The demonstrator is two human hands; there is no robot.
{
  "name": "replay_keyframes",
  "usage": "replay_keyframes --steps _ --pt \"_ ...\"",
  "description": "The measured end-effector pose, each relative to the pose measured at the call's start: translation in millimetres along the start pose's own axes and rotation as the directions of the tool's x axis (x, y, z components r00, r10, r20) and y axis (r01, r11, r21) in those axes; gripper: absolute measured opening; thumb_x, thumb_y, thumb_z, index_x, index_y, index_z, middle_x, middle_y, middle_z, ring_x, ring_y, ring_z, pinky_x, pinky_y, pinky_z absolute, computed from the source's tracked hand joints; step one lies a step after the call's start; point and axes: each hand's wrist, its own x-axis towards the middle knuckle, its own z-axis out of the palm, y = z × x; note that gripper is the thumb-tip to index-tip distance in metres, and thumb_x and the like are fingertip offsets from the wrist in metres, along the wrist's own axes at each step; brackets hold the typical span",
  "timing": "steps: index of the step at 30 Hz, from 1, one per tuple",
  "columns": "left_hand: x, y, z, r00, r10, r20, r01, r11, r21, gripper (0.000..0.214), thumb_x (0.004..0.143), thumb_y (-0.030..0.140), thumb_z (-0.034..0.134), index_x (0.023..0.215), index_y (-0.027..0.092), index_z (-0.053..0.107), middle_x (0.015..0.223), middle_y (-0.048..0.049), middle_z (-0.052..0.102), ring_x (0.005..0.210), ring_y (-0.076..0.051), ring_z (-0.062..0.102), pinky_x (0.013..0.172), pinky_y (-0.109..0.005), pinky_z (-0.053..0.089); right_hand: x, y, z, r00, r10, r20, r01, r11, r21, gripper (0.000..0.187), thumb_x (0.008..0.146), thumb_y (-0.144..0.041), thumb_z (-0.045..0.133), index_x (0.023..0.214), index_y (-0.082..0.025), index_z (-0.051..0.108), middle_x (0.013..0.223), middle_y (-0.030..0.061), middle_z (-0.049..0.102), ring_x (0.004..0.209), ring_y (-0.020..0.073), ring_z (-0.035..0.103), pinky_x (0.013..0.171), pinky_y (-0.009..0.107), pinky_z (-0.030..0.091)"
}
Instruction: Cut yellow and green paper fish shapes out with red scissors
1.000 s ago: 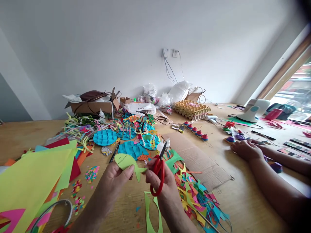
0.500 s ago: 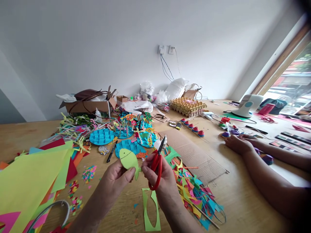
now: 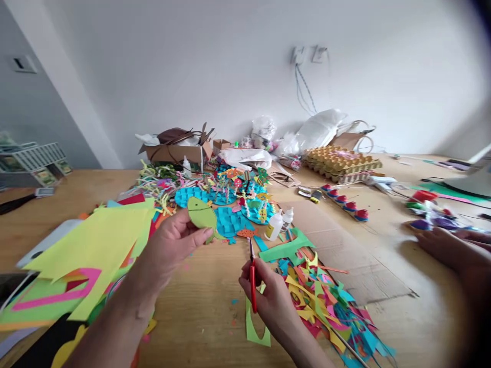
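Note:
My left hand (image 3: 178,243) pinches a light-green paper fish (image 3: 202,213) between thumb and fingers, with an eye and a curved line drawn on it. In my right hand (image 3: 268,291) is a pair of red-handled scissors (image 3: 253,283), blades pointing away from me. Below the scissors a green paper offcut (image 3: 253,327) with a cut-out hole lies on the table, partly covered by that hand. Behind the fish stand blue paper grid discs (image 3: 228,222) with small decorated fish. An orange spotted fish (image 3: 247,233) lies just beyond the scissor tips.
Coloured sheets (image 3: 111,240) are stacked at the left. Paper scraps (image 3: 326,301) and a cardboard sheet (image 3: 345,255) spread at the right, near two glue bottles (image 3: 274,226). Egg trays (image 3: 341,163) stand at the back. Another person's hands (image 3: 452,248) are at far right.
My view has turned left. My hands have moved apart: the left one holds the fish away to the left, while the right one has lowered with the scissors.

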Motion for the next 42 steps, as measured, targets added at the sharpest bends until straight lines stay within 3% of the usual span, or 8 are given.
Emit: replay_keyframes --steps 7,14,19,27,30,33,38,42 --pt "-19.5 28.3 -48.1 0.999 -0.015 -0.041 0.028 0.939 0.344 0.025 0.071 0.022 0.064 0.095 0.027 0.057 0.087 0.0033 0.066 0.088 -0.017 0.059 0.078 -0.026 0.047 -7.4 26.3 10.6 0.991 -0.036 0.126 0.067 0.964 -0.258 0.013 0.081 -0.03 0.044 0.074 -0.02 0.048 0.063 0.0039 0.06 0.056 0.0184 0.055 0.053 0.026 0.04" --pt "-67.0 -29.0 -109.4 0.953 -0.286 -0.095 0.246 0.556 0.794 0.025 0.074 0.026 0.053 0.098 0.021 0.052 0.058 0.0076 0.049 0.057 -0.014 0.051 0.053 -0.021 0.039 -8.3 33.5 11.4 0.973 -0.016 0.23 0.097 0.934 -0.343 0.017 0.082 -0.031 0.039 0.072 -0.02 0.046 0.06 0.0047 0.061 0.052 0.0187 0.056 0.049 0.025 0.037" --pt "-98.7 -63.3 -113.7 0.869 -0.493 -0.035 0.314 0.496 0.809 0.022 0.075 0.018 0.042 0.091 0.022 0.056 0.07 0.0048 0.062 0.064 -0.015 0.061 0.056 -0.02 0.041 -7.4 34.4 13.3 0.97 -0.018 0.242 0.11 0.922 -0.371 0.016 0.082 -0.031 0.039 0.07 -0.021 0.045 0.058 0.003 0.059 0.05 0.0175 0.055 0.047 0.024 0.035" --pt "-113.9 -79.9 -130.7 0.967 -0.207 -0.148 0.202 0.273 0.941 0.027 0.07 0.03 0.052 0.095 0.021 0.058 0.106 -0.0088 0.067 0.093 -0.024 0.064 0.077 -0.03 0.049 -3.2 9.8 -23.1 0.998 0.012 0.068 0.018 0.907 -0.421 0.017 0.082 -0.033 0.044 0.076 -0.019 0.053 0.063 0.0027 0.061 0.055 0.0165 0.055 0.052 0.023 0.038" --pt "-108.1 -62.2 -123.0 0.987 -0.102 -0.127 0.152 0.289 0.945 0.018 0.075 0.035 0.05 0.089 0.025 0.058 0.087 -0.0007 0.072 0.074 -0.02 0.068 0.065 -0.025 0.053 -11.0 -7.2 -47.2 0.997 0.064 0.035 -0.037 0.865 -0.5 0.018 0.084 -0.033 0.045 0.078 -0.018 0.055 0.064 0.0026 0.063 0.056 0.0164 0.056 0.051 0.022 0.037" --pt "-103.1 -51.1 -98.7 0.998 -0.055 0.029 -0.006 0.369 0.929 0.014 0.079 0.037 0.051 0.088 0.028 0.058 0.076 0.0047 0.071 0.066 -0.015 0.068 0.058 -0.018 0.051 -26.5 -19.6 -49.0 0.959 0.178 0.22 0.004 0.768 -0.64 0.016 0.083 -0.025 0.047 0.077 -0.017 0.059 0.066 0.0045 0.066 0.058 0.017 0.06 0.051 0.022 0.035" --pt "-96.7 -57.2 -46.0 0.959 0.109 0.262 -0.283 0.454 0.845 0.011 0.085 0.028 0.046 0.086 0.026 0.057 0.078 0.0029 0.069 0.067 -0.013 0.067 0.063 -0.017 0.05 -53.2 -20.6 -7.7 0.803 0.375 0.464 0.082 0.7 -0.709 0.014 0.076 -0.024 0.057 0.084 -0.016 0.066 0.08 0.0108 0.072 0.072 0.0244 0.067 0.055 0.024 0.039" --pt "-93.7 -69.2 -16.4 0.925 0.001 0.379 -0.333 0.481 0.811 0.013 0.085 0.018 0.044 0.086 0.024 0.056 0.08 0.0008 0.066 0.075 -0.014 0.065 0.068 -0.021 0.049 -64.9 -12.4 18.9 0.78 0.327 0.533 0.127 0.751 -0.647 0.017 0.076 -0.025 0.058 0.088 -0.016 0.065 0.081 0.0102 0.072 0.071 0.0245 0.067 0.055 0.025 0.042"
